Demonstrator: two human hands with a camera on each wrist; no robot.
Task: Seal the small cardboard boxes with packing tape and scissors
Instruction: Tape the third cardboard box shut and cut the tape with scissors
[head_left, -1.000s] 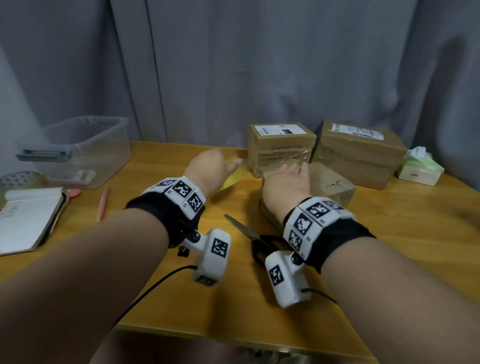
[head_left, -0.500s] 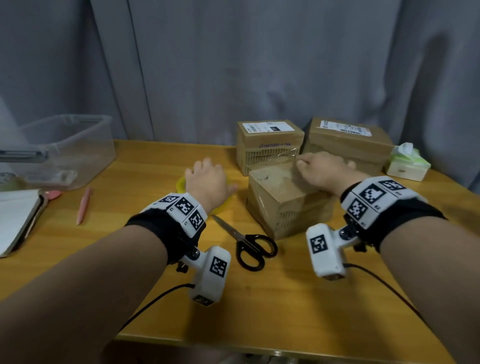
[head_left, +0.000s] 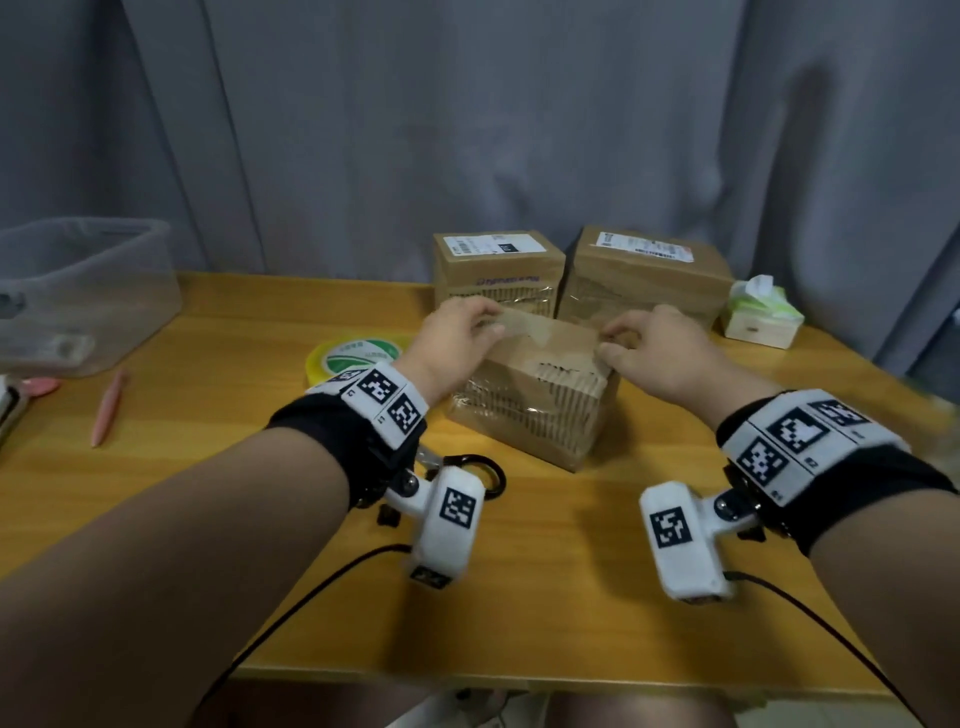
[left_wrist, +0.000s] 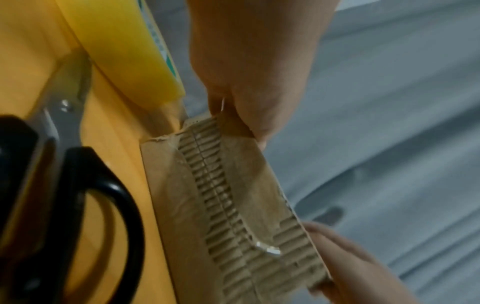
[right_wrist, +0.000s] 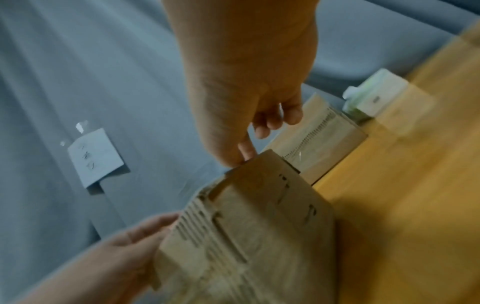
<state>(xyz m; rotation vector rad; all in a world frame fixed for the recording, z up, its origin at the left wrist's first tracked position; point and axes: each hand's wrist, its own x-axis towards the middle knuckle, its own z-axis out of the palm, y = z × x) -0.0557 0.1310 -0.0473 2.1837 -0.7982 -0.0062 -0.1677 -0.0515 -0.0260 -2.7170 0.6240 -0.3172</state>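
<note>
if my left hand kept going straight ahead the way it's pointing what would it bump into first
Probably the labelled box at the back. Your left hand points away from you over the near box's far left corner, and that box stands just beyond it. Depth is hard to judge; it might pass above.

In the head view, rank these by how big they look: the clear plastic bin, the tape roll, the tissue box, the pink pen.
1. Clear plastic bin, largest, though cut off at the left edge.
2 and 3. Tape roll and tissue box: too alike to rank, the roll partly hidden behind the wrist.
4. Pink pen, smallest.
</note>
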